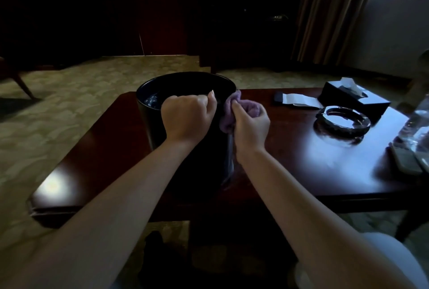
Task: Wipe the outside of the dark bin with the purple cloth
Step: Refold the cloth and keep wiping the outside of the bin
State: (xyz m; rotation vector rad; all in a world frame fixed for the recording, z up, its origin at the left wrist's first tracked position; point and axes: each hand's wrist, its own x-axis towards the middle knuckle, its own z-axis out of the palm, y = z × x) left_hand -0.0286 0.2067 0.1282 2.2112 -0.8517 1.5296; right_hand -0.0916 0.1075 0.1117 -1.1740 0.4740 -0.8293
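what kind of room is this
Probably a hotel room or lounge: a polished dark wood coffee table with a tissue box and glass ashtray, patterned carpet, and heavy curtains by the window.

Both bare forearms are extended toward twelve o'clock and converge. The left hand [188, 115] is curled into a fist, thumb raised toward one o'clock. The right hand [251, 123], at its three o'clock, is closed, fingers bunched toward eleven o'clock.
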